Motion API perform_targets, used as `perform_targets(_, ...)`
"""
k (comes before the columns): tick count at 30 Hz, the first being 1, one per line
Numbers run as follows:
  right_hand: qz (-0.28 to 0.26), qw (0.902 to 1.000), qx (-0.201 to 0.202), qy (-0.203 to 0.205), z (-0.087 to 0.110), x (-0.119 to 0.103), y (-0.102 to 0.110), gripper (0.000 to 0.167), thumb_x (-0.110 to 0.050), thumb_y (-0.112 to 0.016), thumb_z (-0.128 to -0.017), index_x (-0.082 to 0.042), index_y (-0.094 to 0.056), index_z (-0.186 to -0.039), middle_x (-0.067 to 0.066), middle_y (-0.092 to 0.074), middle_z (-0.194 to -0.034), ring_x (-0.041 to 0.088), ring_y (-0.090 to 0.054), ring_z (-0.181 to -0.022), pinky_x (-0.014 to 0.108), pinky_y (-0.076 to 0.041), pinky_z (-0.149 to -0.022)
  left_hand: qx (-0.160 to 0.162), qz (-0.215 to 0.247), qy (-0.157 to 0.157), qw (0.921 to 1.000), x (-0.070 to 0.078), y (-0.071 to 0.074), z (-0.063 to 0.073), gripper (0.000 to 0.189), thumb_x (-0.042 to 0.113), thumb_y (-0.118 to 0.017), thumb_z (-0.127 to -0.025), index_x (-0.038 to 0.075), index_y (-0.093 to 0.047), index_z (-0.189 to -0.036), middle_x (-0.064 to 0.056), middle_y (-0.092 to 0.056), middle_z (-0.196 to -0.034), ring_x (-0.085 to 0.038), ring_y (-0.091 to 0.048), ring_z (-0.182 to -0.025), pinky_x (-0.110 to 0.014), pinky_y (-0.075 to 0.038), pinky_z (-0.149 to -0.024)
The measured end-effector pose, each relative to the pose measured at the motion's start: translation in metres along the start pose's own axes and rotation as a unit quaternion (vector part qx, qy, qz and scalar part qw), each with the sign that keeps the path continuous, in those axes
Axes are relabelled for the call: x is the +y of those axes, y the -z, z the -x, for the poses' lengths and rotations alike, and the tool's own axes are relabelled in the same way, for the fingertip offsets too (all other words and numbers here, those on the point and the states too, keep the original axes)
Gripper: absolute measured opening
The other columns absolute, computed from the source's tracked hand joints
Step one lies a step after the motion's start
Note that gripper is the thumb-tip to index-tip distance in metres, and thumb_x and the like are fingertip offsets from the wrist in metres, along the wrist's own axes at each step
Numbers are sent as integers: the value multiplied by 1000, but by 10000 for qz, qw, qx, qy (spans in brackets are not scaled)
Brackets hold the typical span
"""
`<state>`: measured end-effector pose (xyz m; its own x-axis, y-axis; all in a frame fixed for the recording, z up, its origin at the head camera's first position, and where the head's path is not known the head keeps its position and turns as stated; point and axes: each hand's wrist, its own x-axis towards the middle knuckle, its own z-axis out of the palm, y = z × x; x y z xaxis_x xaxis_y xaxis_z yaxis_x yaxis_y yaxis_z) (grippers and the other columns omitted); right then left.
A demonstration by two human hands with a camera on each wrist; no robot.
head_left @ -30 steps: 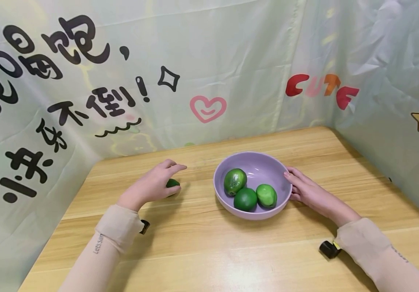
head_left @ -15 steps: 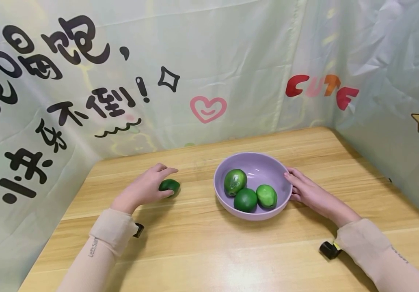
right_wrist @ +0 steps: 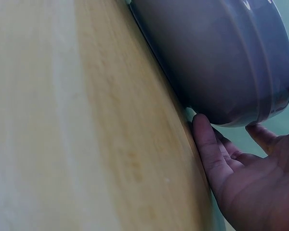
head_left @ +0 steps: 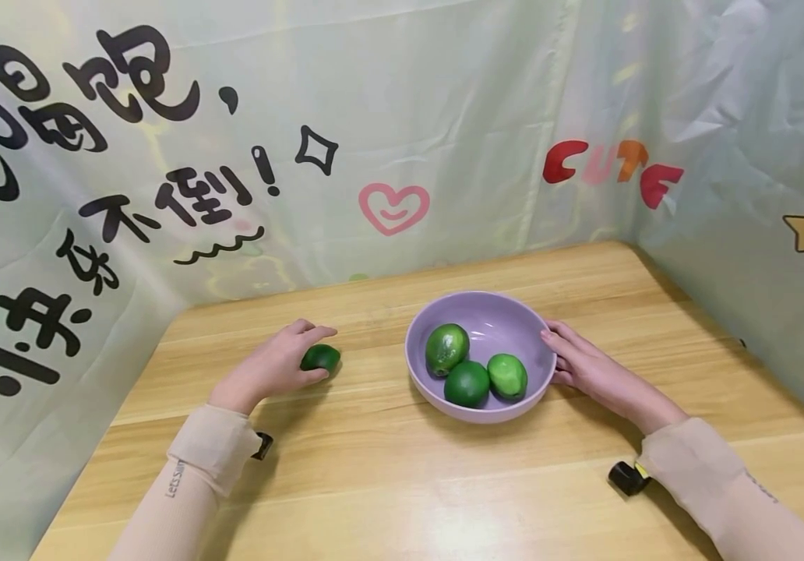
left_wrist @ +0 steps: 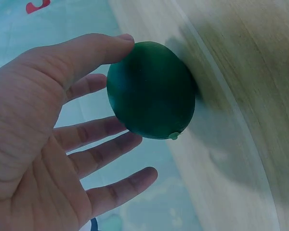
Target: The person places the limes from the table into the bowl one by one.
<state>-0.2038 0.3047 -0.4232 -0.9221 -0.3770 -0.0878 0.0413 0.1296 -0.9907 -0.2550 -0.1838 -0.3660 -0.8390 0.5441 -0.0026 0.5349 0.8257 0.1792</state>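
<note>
On the left of the table a dark green lime [head_left: 321, 358] lies by my left hand [head_left: 272, 365]. In the left wrist view the thumb touches the upper side of the lime [left_wrist: 151, 91]; the other fingers are spread loosely, some partly hidden behind it. A purple bowl [head_left: 486, 414] stands right of centre with three green fruits in it: a larger glossy one like an avocado [head_left: 447, 348], a dark green one [head_left: 467, 384] and a bright green lime [head_left: 508, 376]. My right hand [head_left: 587, 366] holds the bowl's right side at the rim, with fingers against its outer wall [right_wrist: 207, 62].
The wooden table [head_left: 388, 483] reaches a printed cloth backdrop [head_left: 437, 117] behind and at both sides. Bare wood lies between the lime and the bowl. A small black wrist camera [head_left: 629, 478] hangs below the right sleeve.
My left hand has drawn back leftward from over the lime, leaving more of it visible. The lime stays in its place. The right hand and the bowl hold still; the head view shifts slightly.
</note>
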Motion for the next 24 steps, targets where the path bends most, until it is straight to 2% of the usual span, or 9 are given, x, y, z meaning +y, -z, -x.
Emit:
perform_targets(6,24,10000,3,-19,0,0,-1,69,-41,-33,-119,3,-11,-168,38,-25,-166,-4,-61,-121,18,-55,-100,-75,36,40,10000,-1,-3,2,65,23,-83,-95,12,-57,-154,-21,-61,-138,-36,-67,-118,-54,-58,-100)
perform_targets(17,52,10000,10,-39,0,-1,-1,69,-41,-33,-118,2,-12,-168,39,-28,-164,0,-64,-120,19,-55,-99,9,60,-125,9999,-4,-6,2,61,14,-87,-91,8,-62,-146,-21,-64,-130,-35,-69,-113,-54,-59,-98)
perform_targets(24,193,9998,55,-23,-1,-1,0,69,-42,-33,-118,2,-13,-168,39,-28,-165,17,-59,-134,19,-55,-101,38,90,-222,9997,-6,-8,2,53,11,-87,-90,6,-67,-139,-18,-68,-120,-31,-70,-105,-52,-60,-92)
